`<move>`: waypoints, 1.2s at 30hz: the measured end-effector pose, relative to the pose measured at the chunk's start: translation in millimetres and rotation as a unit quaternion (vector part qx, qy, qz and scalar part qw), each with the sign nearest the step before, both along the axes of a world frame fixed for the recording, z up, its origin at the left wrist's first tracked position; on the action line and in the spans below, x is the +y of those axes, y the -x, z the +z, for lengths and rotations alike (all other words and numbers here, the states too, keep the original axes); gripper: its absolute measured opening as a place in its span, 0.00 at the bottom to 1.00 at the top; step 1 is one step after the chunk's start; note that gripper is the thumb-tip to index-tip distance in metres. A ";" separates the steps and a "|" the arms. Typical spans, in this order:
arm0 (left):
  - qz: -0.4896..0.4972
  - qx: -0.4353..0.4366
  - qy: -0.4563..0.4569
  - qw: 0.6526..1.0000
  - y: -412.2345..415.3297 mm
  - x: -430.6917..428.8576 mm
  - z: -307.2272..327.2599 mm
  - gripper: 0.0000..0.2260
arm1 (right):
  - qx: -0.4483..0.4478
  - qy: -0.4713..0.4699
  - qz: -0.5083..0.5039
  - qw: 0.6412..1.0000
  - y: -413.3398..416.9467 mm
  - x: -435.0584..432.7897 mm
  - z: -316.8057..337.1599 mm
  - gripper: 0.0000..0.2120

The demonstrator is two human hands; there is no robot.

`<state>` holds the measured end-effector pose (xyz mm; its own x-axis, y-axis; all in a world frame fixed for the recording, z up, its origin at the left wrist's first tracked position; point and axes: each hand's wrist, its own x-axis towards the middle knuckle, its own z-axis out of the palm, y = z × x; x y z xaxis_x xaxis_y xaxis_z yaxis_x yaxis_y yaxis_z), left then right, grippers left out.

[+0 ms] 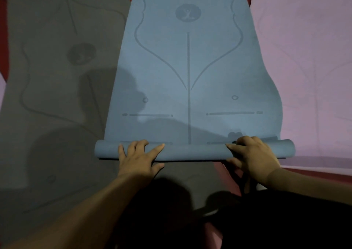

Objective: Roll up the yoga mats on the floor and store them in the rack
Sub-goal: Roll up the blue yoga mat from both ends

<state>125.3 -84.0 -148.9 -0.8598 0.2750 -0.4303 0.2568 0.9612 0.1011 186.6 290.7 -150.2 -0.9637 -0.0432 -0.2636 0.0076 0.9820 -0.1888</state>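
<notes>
Three mats: they lie side by side on a red floor (3,39), all spread flat except for one rolled end.
Blue mat (209,68): in the middle, running straight away from the camera. It is printed with a curved outline, a centre line and a round emblem (188,13) towards the far end.
Rolled end (194,151): the near edge of the blue mat is wound into a low tube lying crosswise just ahead of the person. The rest of that mat lies flat beyond it.
Grey mat (53,77): left of the blue one and set at a slant. The blue mat's left edge overlaps it, and grey also shows under the near side of the tube.
Pink mat (308,58): on the right, with the blue mat's wavy right edge lying over it.
Left hand (137,157): on top of the tube, left of the centre line, pressing down with fingers spread and nearly straight.
Right hand (253,153): on the tube, right of the centre line, gripping it with fingers curled over the top and thumb at the near side.
Spacing of hands: well apart, one on each side of the centre line.
Dark shape (266,220): at the bottom right, possibly the person's clothing, but the light is too dim to tell.
Shadows: arm and hand shapes fall across the grey mat and the near part of the blue mat.
</notes>
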 end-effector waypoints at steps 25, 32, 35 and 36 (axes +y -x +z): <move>-0.079 -0.018 0.023 0.996 56.9 10.5 33.2 0.35 | -0.037 0.044 0.031 0.998 28.4 16.5 4.3 0.26; -0.076 -0.151 0.027 0.985 14.7 7.6 23.3 0.25 | -0.030 0.089 0.075 0.993 -11.6 27.6 1.2 0.28; -0.048 -0.145 0.038 0.988 10.8 10.5 14.0 0.24 | -0.084 0.065 0.088 0.990 -3.2 27.7 -2.0 0.31; -0.038 -0.143 0.031 0.989 11.7 10.6 12.5 0.24 | -0.102 0.057 0.099 0.988 0.8 28.3 -1.9 0.31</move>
